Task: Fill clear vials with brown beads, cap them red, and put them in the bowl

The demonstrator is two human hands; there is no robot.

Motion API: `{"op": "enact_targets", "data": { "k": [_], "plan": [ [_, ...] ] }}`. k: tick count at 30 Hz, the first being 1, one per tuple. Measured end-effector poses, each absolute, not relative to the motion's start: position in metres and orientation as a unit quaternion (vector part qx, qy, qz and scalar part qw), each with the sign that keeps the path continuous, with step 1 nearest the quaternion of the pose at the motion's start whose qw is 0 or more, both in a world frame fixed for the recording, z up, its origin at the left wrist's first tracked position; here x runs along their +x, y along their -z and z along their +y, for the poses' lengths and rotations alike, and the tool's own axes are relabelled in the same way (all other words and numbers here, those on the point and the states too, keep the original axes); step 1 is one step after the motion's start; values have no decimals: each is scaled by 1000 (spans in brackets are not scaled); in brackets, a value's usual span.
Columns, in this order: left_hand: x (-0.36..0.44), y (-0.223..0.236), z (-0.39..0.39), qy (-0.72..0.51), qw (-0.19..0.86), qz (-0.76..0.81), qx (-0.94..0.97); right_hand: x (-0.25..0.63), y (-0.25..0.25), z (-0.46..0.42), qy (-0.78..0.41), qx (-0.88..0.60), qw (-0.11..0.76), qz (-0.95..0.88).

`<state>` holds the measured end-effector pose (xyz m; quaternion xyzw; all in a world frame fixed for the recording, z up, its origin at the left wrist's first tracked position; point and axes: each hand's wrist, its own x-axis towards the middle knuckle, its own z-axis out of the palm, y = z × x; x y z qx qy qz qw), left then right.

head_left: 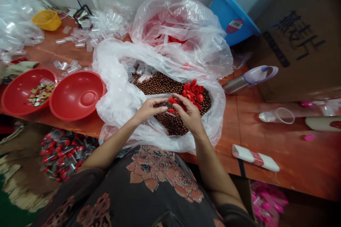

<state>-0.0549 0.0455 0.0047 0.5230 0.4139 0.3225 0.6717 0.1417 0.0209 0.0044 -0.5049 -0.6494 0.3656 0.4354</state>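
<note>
My left hand (147, 110) is closed around a small clear plastic tube (163, 104) with dark brown content, held lying sideways. My right hand (191, 116) pinches a red cap (172, 100) at the tube's right end. Whether the cap is seated on the tube I cannot tell, since fingers cover part of it. Both hands are above an open white plastic bag (110, 60) full of small brown balls (160, 84). A heap of red caps (192, 91) lies on the balls just beyond my right hand. Several clear empty tubes (144, 72) lie at the bag's far left.
Two red bowls stand at left: one bowl (16, 94) holds small colourful pieces, the other bowl (66, 104) is bare. Capped tubes (62, 152) are heaped below the table edge. Behind are a bag of red pieces (181, 14) and a blue basin (231, 14); at right, a bottle (237, 84) and carton (301, 60).
</note>
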Motion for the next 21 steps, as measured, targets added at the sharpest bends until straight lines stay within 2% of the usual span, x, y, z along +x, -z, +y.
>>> {"op": "enact_targets", "data": {
  "k": [9,15,18,21],
  "plan": [
    [-58,-2,44,-344,639,385,570,144,-2,20,-302,-453,403,-736],
    [-55,0,40,-359,646,391,549,144,-2,18,-269,-436,349,-785],
    [-49,3,34,-379,673,397,495,145,-2,16,-298,-424,344,-783],
    [-45,3,29,-387,689,401,464,143,0,15,-381,-450,394,-705]
  ]
}}
